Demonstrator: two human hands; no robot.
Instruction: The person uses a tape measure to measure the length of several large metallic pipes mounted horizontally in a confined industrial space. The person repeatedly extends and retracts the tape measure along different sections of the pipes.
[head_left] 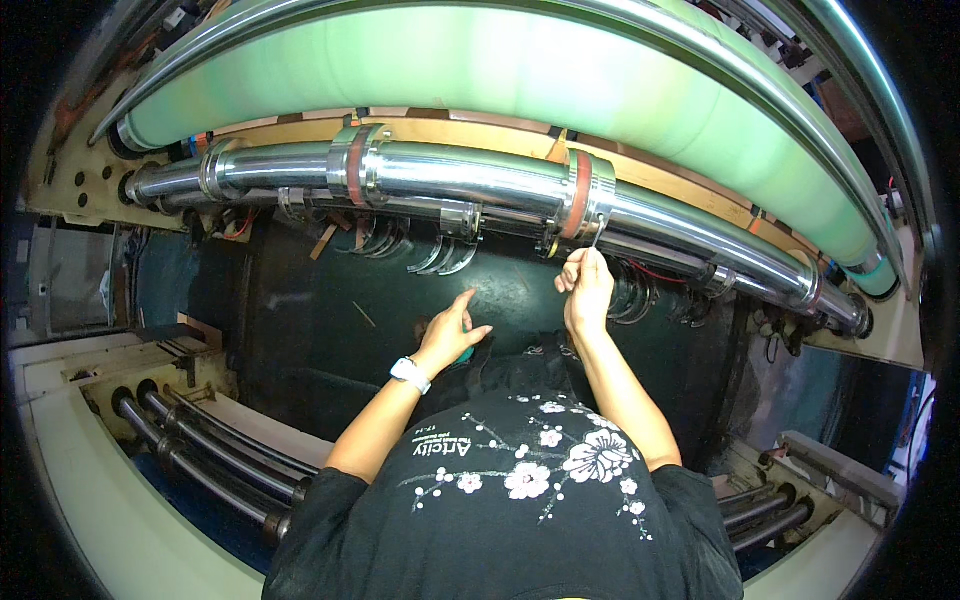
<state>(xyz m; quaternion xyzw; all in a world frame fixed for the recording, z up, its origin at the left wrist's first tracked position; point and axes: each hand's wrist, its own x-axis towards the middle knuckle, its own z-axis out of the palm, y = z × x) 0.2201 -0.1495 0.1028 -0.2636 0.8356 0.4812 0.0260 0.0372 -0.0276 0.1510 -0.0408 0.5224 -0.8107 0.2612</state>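
My right hand [588,288] is closed on a thin metal hex key [598,238], most of it hidden in the fingers. Its tip meets the lower edge of a steel collar with a red-brown band [580,195], which sits around a long polished shaft [470,172]. Lower and to the left, my left hand [450,335] hangs in the air with thumb and forefinger apart, holding nothing. A watch with a pale strap [410,374] is on that wrist. Left of the hex key, a second banded collar [352,165] rides on the same shaft.
Beyond the shaft lies a large pale green roller [430,70], with a steel bar [640,18] over it. Curved metal half-rings [445,257] lie or hang below the shaft. More dark rings [632,293] are right of my right hand. Rods [200,455] run behind me on the left.
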